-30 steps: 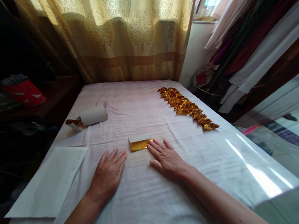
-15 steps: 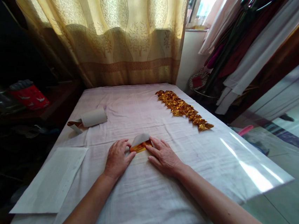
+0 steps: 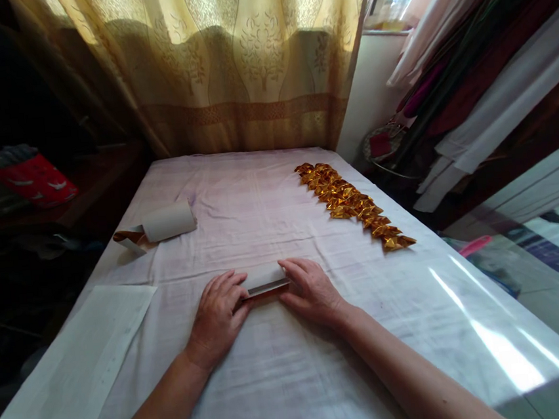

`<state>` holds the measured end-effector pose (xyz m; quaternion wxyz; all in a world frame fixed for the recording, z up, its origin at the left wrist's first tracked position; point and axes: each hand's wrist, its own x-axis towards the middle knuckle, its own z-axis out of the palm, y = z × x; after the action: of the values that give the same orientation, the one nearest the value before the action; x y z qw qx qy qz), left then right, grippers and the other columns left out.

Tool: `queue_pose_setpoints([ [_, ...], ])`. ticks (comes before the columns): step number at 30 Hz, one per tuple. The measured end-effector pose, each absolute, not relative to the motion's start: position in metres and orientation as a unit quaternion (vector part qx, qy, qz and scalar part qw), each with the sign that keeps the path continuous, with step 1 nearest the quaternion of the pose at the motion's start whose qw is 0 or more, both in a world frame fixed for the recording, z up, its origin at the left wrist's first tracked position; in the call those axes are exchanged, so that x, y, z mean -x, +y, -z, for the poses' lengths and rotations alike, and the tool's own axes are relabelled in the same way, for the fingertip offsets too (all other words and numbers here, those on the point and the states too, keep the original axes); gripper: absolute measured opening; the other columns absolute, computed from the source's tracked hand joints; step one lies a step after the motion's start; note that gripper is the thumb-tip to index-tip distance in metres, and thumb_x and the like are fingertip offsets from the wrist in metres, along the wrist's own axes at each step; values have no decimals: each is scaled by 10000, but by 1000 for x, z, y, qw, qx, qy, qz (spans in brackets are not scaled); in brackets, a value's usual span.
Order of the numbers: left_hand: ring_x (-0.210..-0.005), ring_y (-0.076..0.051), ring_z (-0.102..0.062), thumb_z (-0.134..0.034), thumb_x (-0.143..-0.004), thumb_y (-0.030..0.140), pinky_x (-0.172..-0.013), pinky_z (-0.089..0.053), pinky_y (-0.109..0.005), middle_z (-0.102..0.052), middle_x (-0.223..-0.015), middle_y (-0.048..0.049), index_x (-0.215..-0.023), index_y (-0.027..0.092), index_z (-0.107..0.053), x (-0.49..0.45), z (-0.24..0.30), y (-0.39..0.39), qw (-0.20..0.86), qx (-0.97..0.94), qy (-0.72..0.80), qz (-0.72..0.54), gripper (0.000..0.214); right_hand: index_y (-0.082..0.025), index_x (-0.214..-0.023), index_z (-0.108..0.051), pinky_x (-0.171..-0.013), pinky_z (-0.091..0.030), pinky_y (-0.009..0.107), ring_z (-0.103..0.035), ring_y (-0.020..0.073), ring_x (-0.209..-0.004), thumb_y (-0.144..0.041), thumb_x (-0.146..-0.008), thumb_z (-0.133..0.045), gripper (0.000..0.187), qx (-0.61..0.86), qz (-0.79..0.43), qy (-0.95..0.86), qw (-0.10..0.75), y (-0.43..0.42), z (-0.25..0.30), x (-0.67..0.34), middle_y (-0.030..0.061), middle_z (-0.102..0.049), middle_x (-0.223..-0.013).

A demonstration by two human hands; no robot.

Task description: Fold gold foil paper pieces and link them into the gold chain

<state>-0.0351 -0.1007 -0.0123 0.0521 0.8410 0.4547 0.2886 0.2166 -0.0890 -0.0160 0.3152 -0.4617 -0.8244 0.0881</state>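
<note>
A small folded slip of paper (image 3: 265, 280), white side up with a thin gold edge, lies on the cloth-covered table (image 3: 285, 367). My left hand (image 3: 218, 314) presses its left end with fingers together. My right hand (image 3: 312, 291) holds the right end, fingers curled over the edge. Both hands rest on the cloth near the table's middle.
A row of several folded gold paper pieces (image 3: 353, 206) runs along the right side. A paper roll (image 3: 167, 221) with a gold tail lies at the left. White paper sheets (image 3: 81, 357) sit at the near left, a clear plastic sheet (image 3: 500, 340) at the right. A curtain (image 3: 226, 63) hangs behind.
Both hands closed in on the gold slip, lifted its flap and folded it flat, so the gold face is now nearly hidden under white.
</note>
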Motion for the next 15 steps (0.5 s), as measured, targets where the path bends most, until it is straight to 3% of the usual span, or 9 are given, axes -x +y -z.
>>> queue_pose_setpoints([
  [3, -1249, -271, -570, -599, -884, 177, -1091, -402, -521, -703, -1225, -55, -855, 231, -604, 36, 11, -103, 57, -848, 448, -278, 62, -187, -1315, -552, -970, -475, 474, -586, 295, -1137, -236, -738, -726, 604, 443, -102, -837, 306, -87, 15, -220, 146, -633, -1249],
  [8, -1237, -255, -587, -555, -933, 195, -1085, -417, -506, -717, -1203, -43, -894, 235, -580, 39, 12, -105, 75, -850, 439, -281, 61, -229, -1189, -638, -976, -449, 479, -560, 287, -1157, -203, -774, -706, 421, 445, -99, -832, 316, -90, 13, -220, 123, -606, -1276],
  [15, -995, -174, -710, -490, -992, 247, -1046, -493, -380, -757, -1051, -25, -1111, 226, -577, 37, 4, -107, 112, -834, 429, -328, 150, -240, -1092, -681, -975, -442, 440, -567, 253, -1160, -214, -932, -567, 198, 412, -94, -845, 329, -88, 6, -218, 93, -664, -1219],
])
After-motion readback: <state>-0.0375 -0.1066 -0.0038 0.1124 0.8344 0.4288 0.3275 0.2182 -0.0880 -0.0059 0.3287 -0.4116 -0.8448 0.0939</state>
